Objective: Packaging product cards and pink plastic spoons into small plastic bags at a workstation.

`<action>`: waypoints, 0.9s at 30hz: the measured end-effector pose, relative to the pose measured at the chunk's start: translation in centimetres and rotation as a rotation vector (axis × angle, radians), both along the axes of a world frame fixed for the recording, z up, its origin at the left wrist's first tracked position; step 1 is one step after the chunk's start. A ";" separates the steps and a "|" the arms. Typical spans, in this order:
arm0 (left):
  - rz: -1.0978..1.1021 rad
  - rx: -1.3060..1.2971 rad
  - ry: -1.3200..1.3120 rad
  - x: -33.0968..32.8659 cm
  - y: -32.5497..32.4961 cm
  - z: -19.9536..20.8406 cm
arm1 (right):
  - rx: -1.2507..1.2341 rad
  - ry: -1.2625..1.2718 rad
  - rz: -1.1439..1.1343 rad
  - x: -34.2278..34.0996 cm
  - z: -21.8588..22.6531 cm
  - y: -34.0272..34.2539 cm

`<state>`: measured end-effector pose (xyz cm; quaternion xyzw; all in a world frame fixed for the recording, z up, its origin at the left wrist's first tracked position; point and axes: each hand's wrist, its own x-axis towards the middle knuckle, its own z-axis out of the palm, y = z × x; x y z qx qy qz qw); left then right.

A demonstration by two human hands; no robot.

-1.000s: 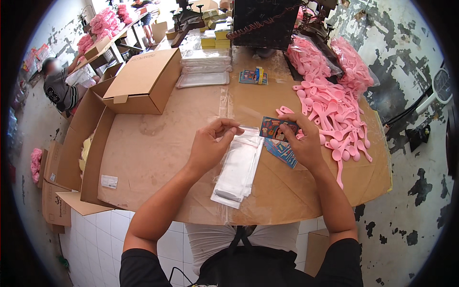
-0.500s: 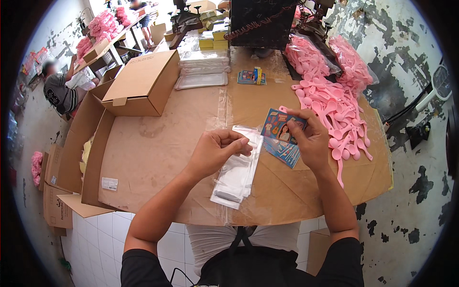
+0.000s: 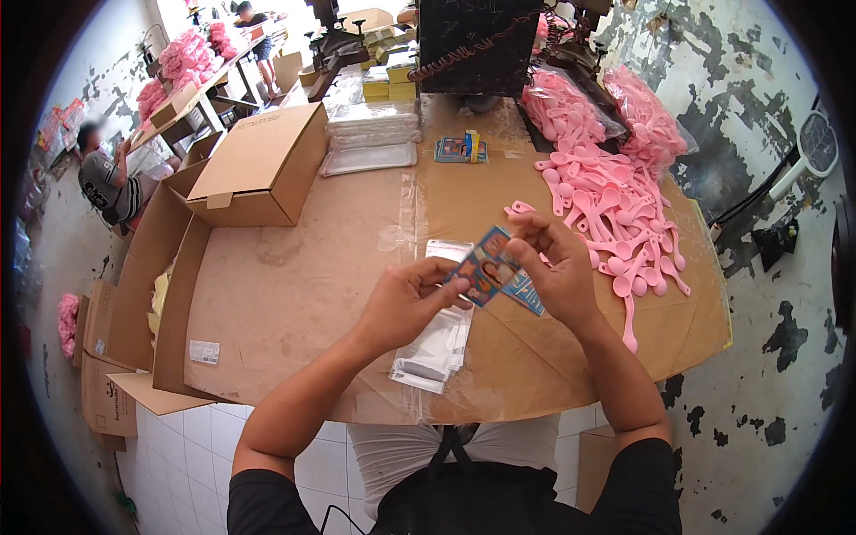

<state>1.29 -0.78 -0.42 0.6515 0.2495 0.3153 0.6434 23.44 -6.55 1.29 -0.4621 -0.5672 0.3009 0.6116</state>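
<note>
A blue printed card (image 3: pixel 489 267) is held tilted above the table, between my two hands. My left hand (image 3: pixel 412 299) pinches its lower left corner between thumb and fingers. At its right edge, my right hand (image 3: pixel 560 272) has its thumb and fingers closed on the card. Partly hidden beneath them lies a small pile of blue cards (image 3: pixel 526 294). Clear plastic sleeves (image 3: pixel 432 352) lie in a loose stack below my left hand. Pink plastic spoons (image 3: pixel 615 218) are heaped to the right, a few of them close to my right hand.
A closed cardboard box (image 3: pixel 259 165) sits at the table's left, with stacked clear packs (image 3: pixel 370 143) beside it. Another bundle of cards (image 3: pixel 462 148) lies farther back. Bags of pink spoons (image 3: pixel 646 116) stand behind the heap. A dark machine (image 3: pixel 477 49) blocks the far middle. A person (image 3: pixel 111 183) sits at far left.
My left hand has moved right and taken hold of the card's corner. The card has turned and shifted left, away from the pile, with my right hand at its other edge.
</note>
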 end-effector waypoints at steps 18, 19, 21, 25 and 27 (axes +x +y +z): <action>0.039 -0.031 -0.003 0.1 0.2 0.6 | -0.041 -0.930 -0.349 6.5 -4.3 4.4; 0.039 -0.031 -0.005 0.1 0.2 0.5 | -0.075 -0.932 -0.326 6.5 -4.1 4.4; 0.023 -0.037 0.015 0.1 0.2 0.4 | -0.105 -0.936 -0.301 6.4 -3.7 4.4; 0.002 -0.062 0.018 0.1 0.4 0.3 | -0.211 -0.819 -0.172 6.4 -3.3 5.0; 0.005 -0.077 0.016 0.2 0.4 0.3 | -0.209 -0.709 -0.121 6.7 -2.9 5.1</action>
